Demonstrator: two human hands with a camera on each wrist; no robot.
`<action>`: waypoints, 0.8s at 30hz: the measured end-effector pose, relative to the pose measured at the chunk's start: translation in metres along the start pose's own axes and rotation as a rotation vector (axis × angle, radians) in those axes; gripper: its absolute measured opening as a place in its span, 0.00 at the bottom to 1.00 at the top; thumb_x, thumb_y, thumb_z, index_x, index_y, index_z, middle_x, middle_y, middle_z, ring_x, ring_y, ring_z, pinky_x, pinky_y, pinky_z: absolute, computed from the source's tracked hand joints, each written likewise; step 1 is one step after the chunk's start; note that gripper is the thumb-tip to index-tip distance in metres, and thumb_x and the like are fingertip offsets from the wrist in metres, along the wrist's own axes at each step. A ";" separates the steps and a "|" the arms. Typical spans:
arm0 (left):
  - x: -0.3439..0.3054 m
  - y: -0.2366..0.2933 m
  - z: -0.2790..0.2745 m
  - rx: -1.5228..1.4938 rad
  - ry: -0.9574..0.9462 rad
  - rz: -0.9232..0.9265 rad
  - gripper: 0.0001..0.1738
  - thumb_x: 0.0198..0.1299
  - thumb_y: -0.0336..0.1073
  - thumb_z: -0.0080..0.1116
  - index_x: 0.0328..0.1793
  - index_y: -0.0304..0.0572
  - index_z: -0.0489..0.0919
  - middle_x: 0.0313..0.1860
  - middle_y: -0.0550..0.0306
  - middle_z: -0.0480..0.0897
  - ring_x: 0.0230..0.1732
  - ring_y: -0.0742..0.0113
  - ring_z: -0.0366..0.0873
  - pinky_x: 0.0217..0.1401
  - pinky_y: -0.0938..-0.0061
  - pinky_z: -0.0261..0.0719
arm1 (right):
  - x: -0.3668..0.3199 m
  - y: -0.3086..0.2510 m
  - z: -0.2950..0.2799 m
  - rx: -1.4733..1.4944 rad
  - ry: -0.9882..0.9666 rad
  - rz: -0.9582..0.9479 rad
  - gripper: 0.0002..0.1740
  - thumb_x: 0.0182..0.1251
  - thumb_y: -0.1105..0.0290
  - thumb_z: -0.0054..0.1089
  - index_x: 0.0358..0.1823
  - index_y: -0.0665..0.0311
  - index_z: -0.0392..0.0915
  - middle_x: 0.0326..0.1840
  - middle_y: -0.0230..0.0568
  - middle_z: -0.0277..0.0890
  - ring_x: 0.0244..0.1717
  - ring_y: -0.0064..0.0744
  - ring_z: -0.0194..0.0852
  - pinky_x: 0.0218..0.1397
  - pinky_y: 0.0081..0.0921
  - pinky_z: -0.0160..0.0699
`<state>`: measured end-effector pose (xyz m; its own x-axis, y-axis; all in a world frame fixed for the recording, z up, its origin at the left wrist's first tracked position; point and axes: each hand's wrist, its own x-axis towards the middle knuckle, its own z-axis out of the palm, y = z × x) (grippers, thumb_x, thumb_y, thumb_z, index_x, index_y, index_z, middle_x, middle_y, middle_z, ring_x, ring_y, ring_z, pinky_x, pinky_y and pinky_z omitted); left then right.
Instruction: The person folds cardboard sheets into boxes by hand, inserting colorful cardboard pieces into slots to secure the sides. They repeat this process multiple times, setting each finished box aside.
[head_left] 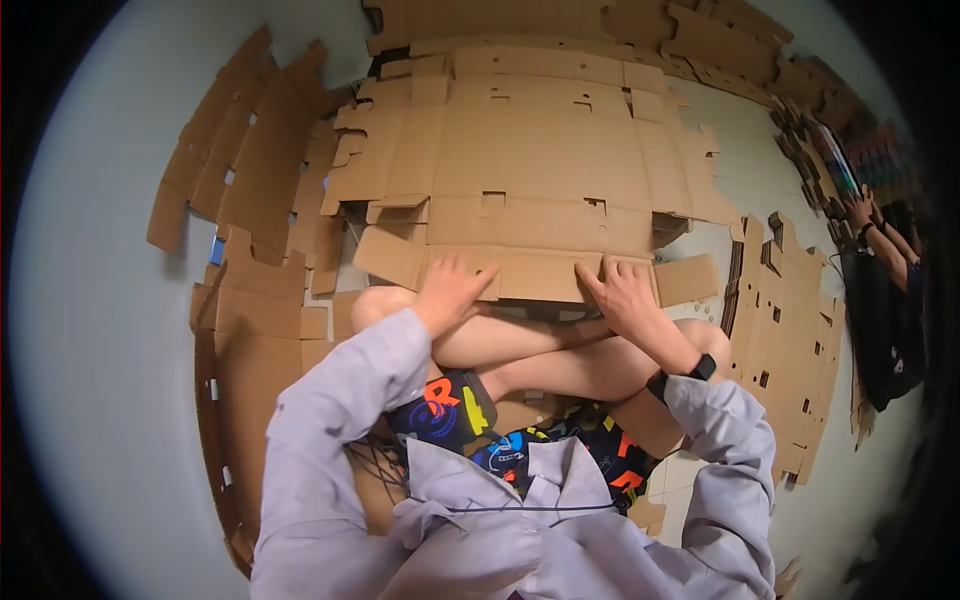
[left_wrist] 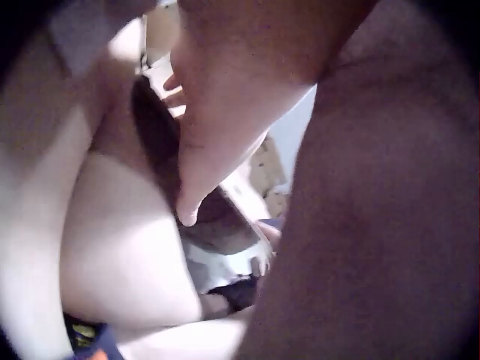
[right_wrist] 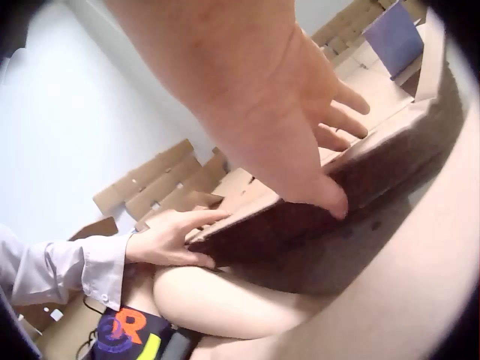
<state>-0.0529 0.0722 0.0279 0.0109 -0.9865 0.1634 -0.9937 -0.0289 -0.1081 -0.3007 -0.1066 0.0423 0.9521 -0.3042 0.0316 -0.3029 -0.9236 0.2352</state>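
A large flattened cardboard box [head_left: 530, 140] lies in front of the crossed legs, its slotted panels spread out. My left hand [head_left: 455, 290] grips the left part of its near flap [head_left: 540, 275], thumb on the front face and fingers over the top. On the right part of that flap, my right hand [head_left: 622, 295] holds likewise. The right wrist view shows the right thumb [right_wrist: 335, 201] against the shadowed face, with the fingers across the upper edge. Small side flaps [head_left: 690, 280] stick out beyond both hands. In the left wrist view, the left hand [left_wrist: 225, 127] hides most of the cardboard.
Stacked cut cardboard [head_left: 265, 150] leans along the left wall, and another piece [head_left: 250, 300] lies beside the left knee. More flat sheets [head_left: 790, 330] lie at the right. Another person's arms [head_left: 885, 240] show at the far right, near a black bag-like item [head_left: 880, 330].
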 end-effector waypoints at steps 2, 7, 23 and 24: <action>0.013 -0.010 0.009 -0.064 -0.097 -0.026 0.27 0.50 0.49 0.66 0.57 0.56 0.78 0.47 0.47 0.81 0.50 0.51 0.79 0.48 0.59 0.77 | 0.013 0.005 -0.006 0.175 -0.128 0.065 0.31 0.54 0.70 0.59 0.63 0.55 0.68 0.46 0.59 0.77 0.48 0.55 0.77 0.46 0.41 0.77; 0.059 -0.052 -0.049 -0.357 -0.391 -0.026 0.17 0.55 0.50 0.63 0.42 0.47 0.85 0.35 0.43 0.84 0.38 0.43 0.82 0.40 0.55 0.78 | 0.057 0.040 -0.055 0.332 -0.438 0.081 0.21 0.54 0.75 0.54 0.52 0.58 0.78 0.39 0.51 0.81 0.43 0.51 0.81 0.42 0.41 0.79; 0.176 -0.139 -0.023 -1.064 -0.856 -0.022 0.24 0.57 0.49 0.66 0.47 0.34 0.81 0.45 0.58 0.82 0.50 0.72 0.73 0.58 0.77 0.66 | 0.118 0.082 -0.018 0.371 0.316 0.345 0.25 0.43 0.83 0.51 0.49 0.63 0.77 0.54 0.51 0.73 0.57 0.54 0.70 0.59 0.42 0.70; 0.174 -0.136 -0.047 -0.992 -0.784 -0.056 0.23 0.56 0.51 0.66 0.44 0.36 0.83 0.42 0.59 0.83 0.47 0.71 0.74 0.56 0.77 0.66 | 0.119 0.088 -0.015 0.436 0.431 0.300 0.24 0.44 0.82 0.53 0.48 0.63 0.77 0.56 0.53 0.72 0.58 0.54 0.69 0.60 0.43 0.69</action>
<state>0.0793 -0.0879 0.1172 -0.2191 -0.8283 -0.5156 -0.6420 -0.2756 0.7155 -0.2130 -0.2208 0.0809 0.7290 -0.5247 0.4396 -0.4593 -0.8511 -0.2543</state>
